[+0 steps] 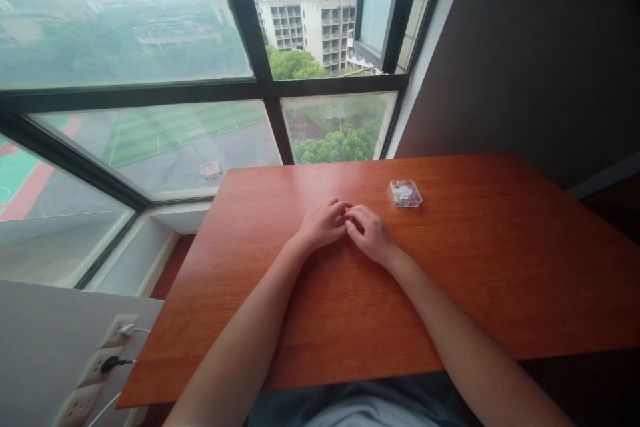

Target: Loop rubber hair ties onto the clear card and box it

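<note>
My left hand [324,224] and my right hand [369,232] meet over the middle of the table, fingertips touching or nearly so. The fingers of both are curled inward and closed. Between them, at the left fingertips, there may be a small pale thing, too small to name. To the right of my right hand, and apart from it, a small clear plastic box [406,194] lies on the tabletop with whitish pieces inside.
The reddish-brown wooden table [500,267] reaches to a window frame [330,85] at the back. A grey wall [505,60] stands on the right. Wall sockets [95,367] with a black plug [111,364] and cables sit at the lower left.
</note>
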Action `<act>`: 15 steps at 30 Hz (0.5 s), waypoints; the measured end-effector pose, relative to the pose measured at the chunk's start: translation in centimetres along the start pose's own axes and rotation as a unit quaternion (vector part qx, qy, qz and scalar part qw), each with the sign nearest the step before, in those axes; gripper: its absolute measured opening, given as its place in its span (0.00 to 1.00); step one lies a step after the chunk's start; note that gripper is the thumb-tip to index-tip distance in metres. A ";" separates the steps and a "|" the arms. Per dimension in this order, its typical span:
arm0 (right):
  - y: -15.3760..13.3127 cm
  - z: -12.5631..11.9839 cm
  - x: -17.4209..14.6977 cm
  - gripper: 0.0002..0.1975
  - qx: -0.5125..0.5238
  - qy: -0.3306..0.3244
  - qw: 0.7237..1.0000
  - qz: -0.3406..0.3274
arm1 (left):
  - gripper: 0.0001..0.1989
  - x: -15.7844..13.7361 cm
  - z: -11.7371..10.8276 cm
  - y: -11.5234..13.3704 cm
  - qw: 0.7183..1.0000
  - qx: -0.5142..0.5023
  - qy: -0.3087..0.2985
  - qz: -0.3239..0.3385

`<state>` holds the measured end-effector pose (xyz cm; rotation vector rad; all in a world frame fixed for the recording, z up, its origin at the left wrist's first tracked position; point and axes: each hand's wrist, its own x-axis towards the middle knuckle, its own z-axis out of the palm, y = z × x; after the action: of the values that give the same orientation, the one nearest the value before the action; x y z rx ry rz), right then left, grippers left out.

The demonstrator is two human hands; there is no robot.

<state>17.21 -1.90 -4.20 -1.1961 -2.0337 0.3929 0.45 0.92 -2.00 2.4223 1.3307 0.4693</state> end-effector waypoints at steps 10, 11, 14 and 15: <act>0.4 0.8 0.0 0.12 0.002 -0.081 0.997 -0.004 | 0.13 0.3 0.6 0.0 0.999 0.023 -0.010 0.046; 0.3 0.8 0.0 0.12 0.002 -0.081 0.997 -0.003 | 0.12 0.4 0.7 0.0 0.999 0.024 -0.012 0.045; 0.2 0.7 0.0 0.12 0.004 -0.081 0.997 -0.001 | 0.11 0.4 0.7 -0.1 0.999 0.027 -0.013 0.035; 0.1 0.6 0.0 0.12 0.006 -0.081 0.997 -0.001 | 0.11 0.4 0.7 -0.1 0.999 0.028 -0.012 0.032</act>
<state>16.84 -1.82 -4.70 -1.1882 -2.1670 0.5145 0.92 1.19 -2.65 2.5146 1.2766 0.4224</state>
